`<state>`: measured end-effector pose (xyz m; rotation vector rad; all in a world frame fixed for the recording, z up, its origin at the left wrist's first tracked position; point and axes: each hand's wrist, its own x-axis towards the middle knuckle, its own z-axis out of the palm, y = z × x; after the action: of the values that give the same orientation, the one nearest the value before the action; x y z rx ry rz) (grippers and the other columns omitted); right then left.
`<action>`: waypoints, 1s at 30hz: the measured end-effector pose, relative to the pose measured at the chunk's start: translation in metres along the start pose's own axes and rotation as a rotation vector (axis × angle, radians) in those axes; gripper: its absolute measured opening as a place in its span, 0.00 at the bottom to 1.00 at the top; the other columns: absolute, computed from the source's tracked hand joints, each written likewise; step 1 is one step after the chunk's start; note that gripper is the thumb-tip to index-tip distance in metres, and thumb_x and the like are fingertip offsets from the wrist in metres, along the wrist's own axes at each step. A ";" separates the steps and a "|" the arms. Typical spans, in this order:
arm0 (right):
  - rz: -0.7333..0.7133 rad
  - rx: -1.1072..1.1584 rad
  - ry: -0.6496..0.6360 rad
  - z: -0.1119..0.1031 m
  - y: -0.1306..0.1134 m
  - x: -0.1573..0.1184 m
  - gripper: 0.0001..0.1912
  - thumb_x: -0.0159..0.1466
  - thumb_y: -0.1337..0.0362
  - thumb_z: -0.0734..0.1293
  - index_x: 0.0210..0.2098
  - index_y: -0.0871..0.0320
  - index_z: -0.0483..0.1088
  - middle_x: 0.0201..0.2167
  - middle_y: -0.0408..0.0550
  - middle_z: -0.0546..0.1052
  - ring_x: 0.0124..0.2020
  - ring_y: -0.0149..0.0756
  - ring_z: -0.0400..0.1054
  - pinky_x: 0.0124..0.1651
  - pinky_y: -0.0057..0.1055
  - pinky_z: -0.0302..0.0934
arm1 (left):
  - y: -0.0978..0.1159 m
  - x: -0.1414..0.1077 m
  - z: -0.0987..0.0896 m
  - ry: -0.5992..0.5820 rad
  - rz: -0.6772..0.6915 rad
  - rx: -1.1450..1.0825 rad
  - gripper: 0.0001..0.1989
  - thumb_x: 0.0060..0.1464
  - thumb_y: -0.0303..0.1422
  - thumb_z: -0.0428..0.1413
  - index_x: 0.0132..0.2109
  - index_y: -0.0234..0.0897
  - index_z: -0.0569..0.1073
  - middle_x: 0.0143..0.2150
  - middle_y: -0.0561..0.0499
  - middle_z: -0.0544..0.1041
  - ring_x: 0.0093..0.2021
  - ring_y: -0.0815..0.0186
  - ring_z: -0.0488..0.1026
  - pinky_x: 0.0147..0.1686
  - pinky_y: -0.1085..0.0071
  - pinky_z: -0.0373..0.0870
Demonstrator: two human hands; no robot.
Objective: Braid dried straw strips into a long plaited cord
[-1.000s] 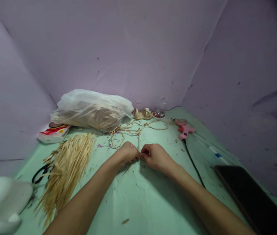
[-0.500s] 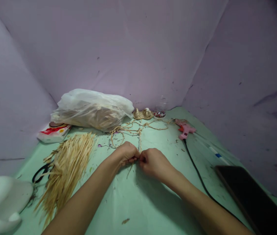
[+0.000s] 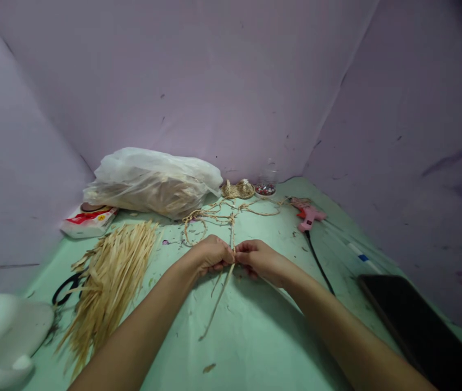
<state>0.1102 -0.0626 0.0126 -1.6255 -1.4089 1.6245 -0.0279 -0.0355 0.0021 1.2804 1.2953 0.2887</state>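
Note:
A thin braided straw cord [image 3: 232, 231] runs down the middle of the green table to my hands. My left hand [image 3: 213, 254] pinches its lower end from the left. From the right, my right hand [image 3: 253, 257] closes its fingertips on the same end, almost touching the left ones. Loose strands [image 3: 217, 309] hang from the pinch toward me. Farther back, the cord meets a tangle of twisted straw cord [image 3: 214, 213] with a loop at its left.
Left are a straw bundle [image 3: 112, 271], black scissor handles [image 3: 63, 289], a white object [image 3: 14, 331] and a red-white packet [image 3: 90, 224]. Behind lie a plastic bag [image 3: 153, 182], woven piece [image 3: 238, 189] and beads [image 3: 264, 189]. Right are a pink glue gun [image 3: 311, 216] and dark tablet-like slab [image 3: 414, 326].
My right hand has shifted slightly up and its fingers are less curled. A long strand now shows below my hands, pointing toward me. My left hand has stayed nearly still.

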 end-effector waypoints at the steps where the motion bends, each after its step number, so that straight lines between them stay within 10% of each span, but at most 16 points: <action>1: -0.005 -0.001 0.014 0.001 0.001 0.000 0.04 0.50 0.73 0.59 0.21 0.60 0.63 0.11 0.37 0.61 0.12 0.21 0.50 0.16 0.21 0.42 | 0.001 -0.001 0.000 -0.001 0.007 -0.005 0.03 0.30 0.28 0.52 0.20 0.32 0.67 0.12 0.58 0.57 0.11 0.77 0.50 0.11 0.78 0.40; 11: -0.067 -0.025 -0.003 -0.007 0.015 0.014 0.04 0.48 0.68 0.62 0.20 0.63 0.67 0.14 0.40 0.67 0.11 0.19 0.44 0.15 0.23 0.36 | 0.017 -0.016 0.006 0.075 -0.005 0.231 0.04 0.34 0.24 0.50 0.18 0.31 0.68 0.11 0.55 0.62 0.12 0.75 0.52 0.13 0.76 0.48; 17: -0.059 -0.039 -0.011 -0.006 0.013 0.012 0.06 0.49 0.67 0.63 0.18 0.63 0.66 0.09 0.36 0.60 0.10 0.19 0.40 0.15 0.24 0.34 | 0.019 -0.027 -0.025 -0.001 0.044 0.393 0.08 0.38 0.33 0.54 0.22 0.30 0.72 0.16 0.51 0.68 0.13 0.75 0.55 0.14 0.76 0.50; 30: -0.041 -0.072 -0.013 -0.003 0.013 0.011 0.08 0.49 0.63 0.64 0.18 0.62 0.65 0.09 0.36 0.57 0.11 0.20 0.40 0.16 0.24 0.32 | 0.022 -0.107 -0.139 0.831 -0.041 0.607 0.08 0.40 0.35 0.54 0.24 0.32 0.73 0.17 0.53 0.66 0.19 0.72 0.59 0.21 0.75 0.55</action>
<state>0.1151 -0.0575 -0.0033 -1.6171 -1.5132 1.5816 -0.1677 -0.0368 0.1109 1.7179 2.2301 0.4445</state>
